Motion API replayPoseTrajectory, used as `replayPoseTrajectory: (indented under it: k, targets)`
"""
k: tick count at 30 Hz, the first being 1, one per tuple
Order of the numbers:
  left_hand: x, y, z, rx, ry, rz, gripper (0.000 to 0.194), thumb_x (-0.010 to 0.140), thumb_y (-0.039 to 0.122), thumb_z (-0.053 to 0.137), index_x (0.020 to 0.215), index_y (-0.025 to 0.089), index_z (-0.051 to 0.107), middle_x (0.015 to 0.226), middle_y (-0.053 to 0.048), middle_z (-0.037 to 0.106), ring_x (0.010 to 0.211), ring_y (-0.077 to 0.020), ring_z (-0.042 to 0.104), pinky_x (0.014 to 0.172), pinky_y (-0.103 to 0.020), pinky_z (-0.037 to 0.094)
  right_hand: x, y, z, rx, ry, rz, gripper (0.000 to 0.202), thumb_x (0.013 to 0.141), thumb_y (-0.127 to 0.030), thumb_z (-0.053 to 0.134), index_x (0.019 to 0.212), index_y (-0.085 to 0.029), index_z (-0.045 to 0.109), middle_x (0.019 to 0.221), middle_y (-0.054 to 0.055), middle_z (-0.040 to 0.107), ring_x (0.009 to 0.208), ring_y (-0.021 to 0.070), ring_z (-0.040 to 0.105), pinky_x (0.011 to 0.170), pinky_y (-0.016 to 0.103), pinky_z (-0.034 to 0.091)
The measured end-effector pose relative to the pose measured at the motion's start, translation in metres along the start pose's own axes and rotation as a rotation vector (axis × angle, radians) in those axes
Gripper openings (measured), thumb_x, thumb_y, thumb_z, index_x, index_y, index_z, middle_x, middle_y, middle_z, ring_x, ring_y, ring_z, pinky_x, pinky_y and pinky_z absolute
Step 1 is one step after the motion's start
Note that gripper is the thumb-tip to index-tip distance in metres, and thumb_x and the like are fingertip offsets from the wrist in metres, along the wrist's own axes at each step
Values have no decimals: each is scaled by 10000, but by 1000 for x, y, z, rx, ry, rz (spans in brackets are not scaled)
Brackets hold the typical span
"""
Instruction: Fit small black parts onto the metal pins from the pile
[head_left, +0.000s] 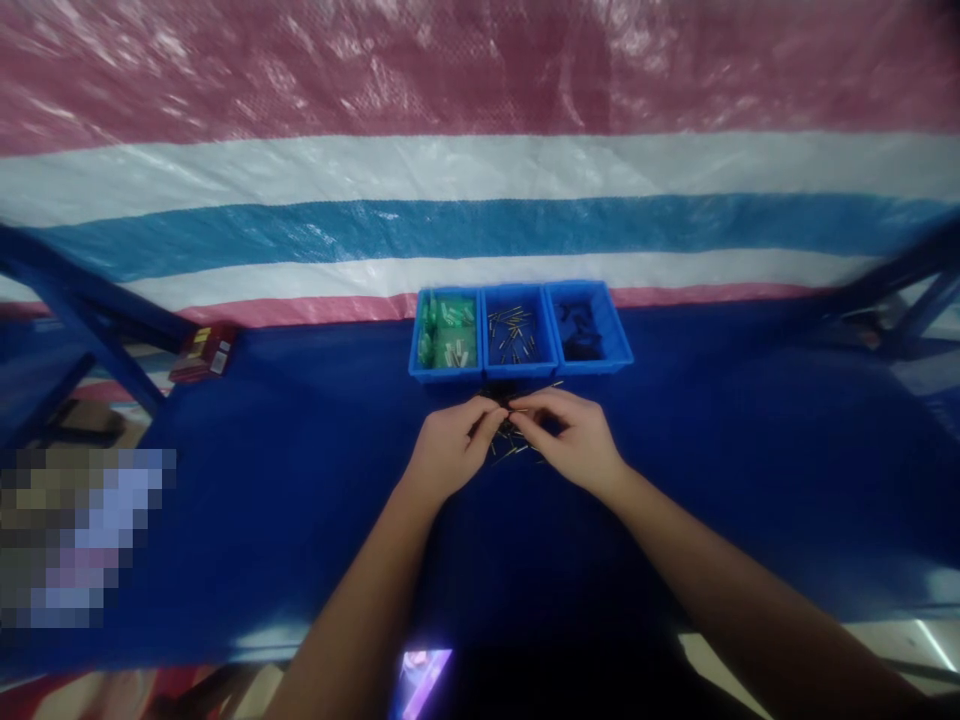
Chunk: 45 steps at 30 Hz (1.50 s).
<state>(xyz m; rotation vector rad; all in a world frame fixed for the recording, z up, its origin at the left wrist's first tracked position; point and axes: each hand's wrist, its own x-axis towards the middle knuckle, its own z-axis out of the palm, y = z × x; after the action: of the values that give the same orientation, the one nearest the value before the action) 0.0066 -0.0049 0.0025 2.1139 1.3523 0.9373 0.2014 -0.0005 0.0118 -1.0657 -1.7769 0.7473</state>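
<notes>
My left hand (455, 440) and my right hand (574, 440) meet over the blue table, thumbs and fingers pinched close together. Whatever is pinched between the fingertips is too small and dark to name. Beneath and around the fingers lies a loose pile of thin, brass-coloured and dark sticks (514, 451), partly hidden by the hands. Just beyond, three blue bins stand side by side. Whitish short pieces and green packing lie in the left bin (446, 376). Thin metallic sticks are scattered in the middle bin (521, 371); dark pieces fill part of the right bin (619, 350).
A striped plastic sheet (480, 225) hangs behind the blue table (315, 480). At the table's far left corner sits a small red box (202, 353). Dark blue frame posts (90, 310) rise at both sides. A lit screen (421, 680) shows below the near edge.
</notes>
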Motion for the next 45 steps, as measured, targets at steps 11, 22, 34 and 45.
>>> replayPoseTrajectory:
  k: [11, 22, 34, 45]
  targets:
    - [0, 0, 2, -13, -21, -50, 187, 1004, 313, 507, 972, 200, 653, 776, 23, 694, 651, -101, 637, 619, -211, 451, -1, 0, 0, 1, 17, 22, 130, 859, -197, 729, 980, -214, 771, 895, 40, 763, 715, 148, 688, 662, 292, 572]
    - [-1, -3, 5, -105, 56, -9, 162, 973, 285, 569, 1061, 221, 689, 851, 14, 727, 676, -93, 652, 637, -187, 493, 0, 3, 1, 22, 53, 29, 101, 859, -198, 741, 947, -218, 786, 932, 51, 782, 820, 183, 735, 720, 313, 601]
    - [-1, -2, 3, -151, 26, -8, 180, 965, 304, 589, 1095, 211, 671, 766, 26, 699, 621, -88, 628, 625, -190, 493, 0, -1, -1, 51, 46, 74, 101, 857, -201, 735, 934, -233, 793, 914, 35, 786, 755, 163, 735, 696, 294, 617]
    - [-1, -3, 1, -98, -12, -23, 211, 990, 334, 539, 977, 201, 703, 760, 11, 724, 613, -96, 642, 605, -196, 495, 0, -4, -1, 44, 42, 101, 104, 845, -211, 747, 926, -249, 798, 915, 32, 787, 717, 163, 726, 682, 309, 618]
